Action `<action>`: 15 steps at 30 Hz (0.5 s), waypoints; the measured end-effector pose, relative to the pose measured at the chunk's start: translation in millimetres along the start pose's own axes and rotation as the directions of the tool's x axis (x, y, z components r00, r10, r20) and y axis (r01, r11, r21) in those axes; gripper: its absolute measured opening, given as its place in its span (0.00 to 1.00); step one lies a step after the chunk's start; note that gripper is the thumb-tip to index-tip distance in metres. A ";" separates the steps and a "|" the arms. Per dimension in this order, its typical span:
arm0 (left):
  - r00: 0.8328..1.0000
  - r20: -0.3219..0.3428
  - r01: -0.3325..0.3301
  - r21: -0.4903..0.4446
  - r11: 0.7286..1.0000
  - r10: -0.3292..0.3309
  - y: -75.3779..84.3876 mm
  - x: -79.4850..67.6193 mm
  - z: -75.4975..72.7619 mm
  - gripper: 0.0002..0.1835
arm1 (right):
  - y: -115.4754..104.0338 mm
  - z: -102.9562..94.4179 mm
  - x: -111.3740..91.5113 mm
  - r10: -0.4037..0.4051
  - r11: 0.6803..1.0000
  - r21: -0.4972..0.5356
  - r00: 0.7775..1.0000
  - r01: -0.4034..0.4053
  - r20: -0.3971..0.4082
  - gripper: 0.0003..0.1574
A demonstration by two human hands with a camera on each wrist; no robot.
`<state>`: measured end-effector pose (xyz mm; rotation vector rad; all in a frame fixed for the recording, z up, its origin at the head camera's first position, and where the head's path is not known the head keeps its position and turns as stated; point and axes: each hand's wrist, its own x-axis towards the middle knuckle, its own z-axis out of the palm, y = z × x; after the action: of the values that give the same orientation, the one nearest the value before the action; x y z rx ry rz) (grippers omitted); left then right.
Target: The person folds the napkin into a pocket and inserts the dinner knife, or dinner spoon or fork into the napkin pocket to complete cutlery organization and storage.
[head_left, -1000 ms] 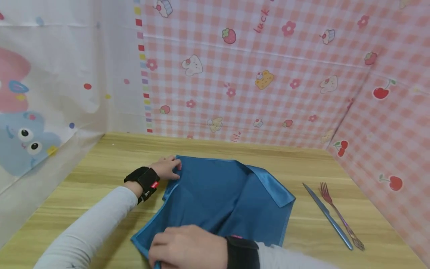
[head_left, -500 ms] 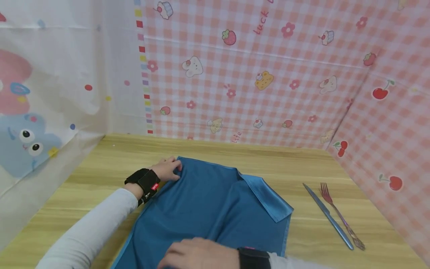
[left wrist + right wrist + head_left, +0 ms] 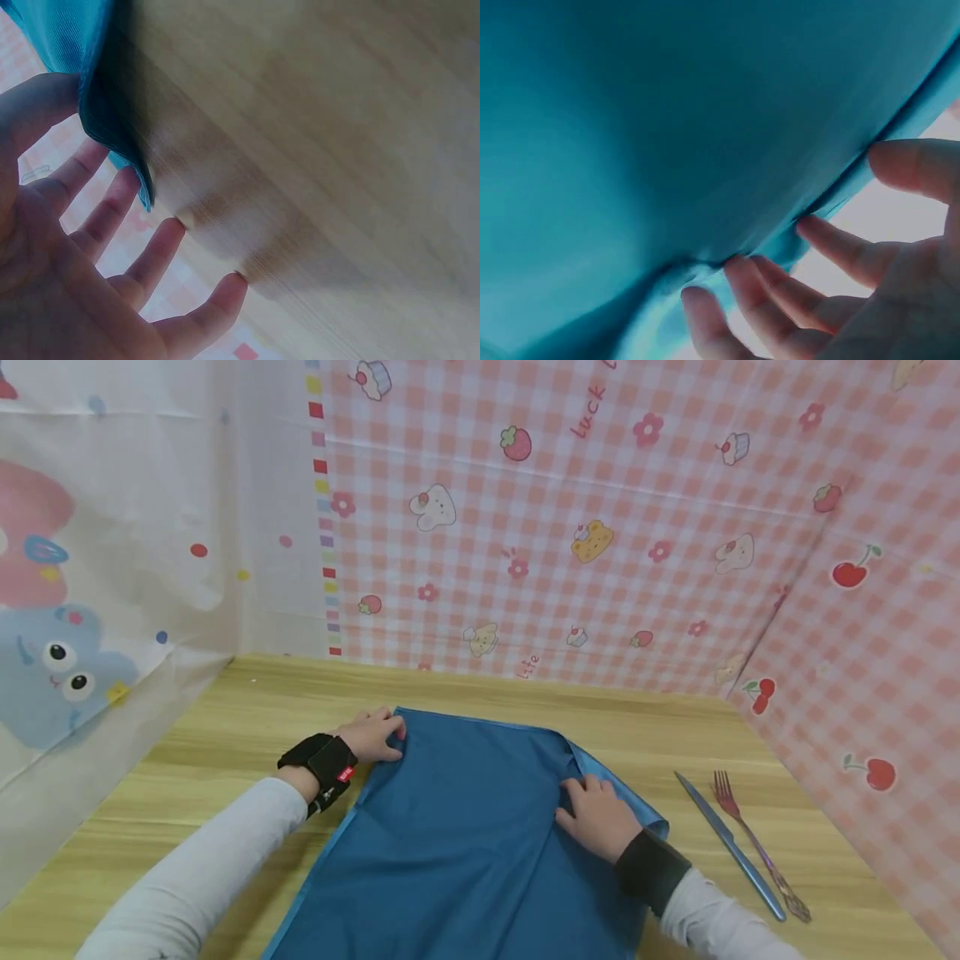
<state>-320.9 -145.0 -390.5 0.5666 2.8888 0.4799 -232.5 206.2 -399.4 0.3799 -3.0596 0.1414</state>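
1. Left fingers: spread and loosely bent, not closed in a fist. Left hand (image 3: 371,737) rests at the far left corner of the blue cloth (image 3: 450,810); the wrist view shows thumb and two fingertips touching its edge, the other two on the tabletop.
2. Right fingers: spread, tips touching the cloth along a crease. Right hand (image 3: 600,821) lies near its far right side; no firm grip visible.
3. Cloth: on the table (image 3: 300,687) before the person, near end out of frame. Far left part lies fairly flat, far edge nearly straight. Judged mostly spread.
4. Left to do, apparently: shiny right strip turned over, creases toward the near side.
5. Beyond: knife (image 3: 733,847) and fork (image 3: 761,846) side by side, apart from the cloth, seemingly untouched.
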 end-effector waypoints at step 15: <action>1.000 0.004 0.013 -0.009 1.000 -0.013 2.1 -2.5 -2.5 0.10 | 77.0 -13.6 39.3 0.193 0.959 -0.178 0.968 -0.220 -0.159 0.26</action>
<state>-318.4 -144.9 -387.2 0.5471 2.8832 0.4888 -288.9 272.4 -389.7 0.0349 -2.9309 -0.1173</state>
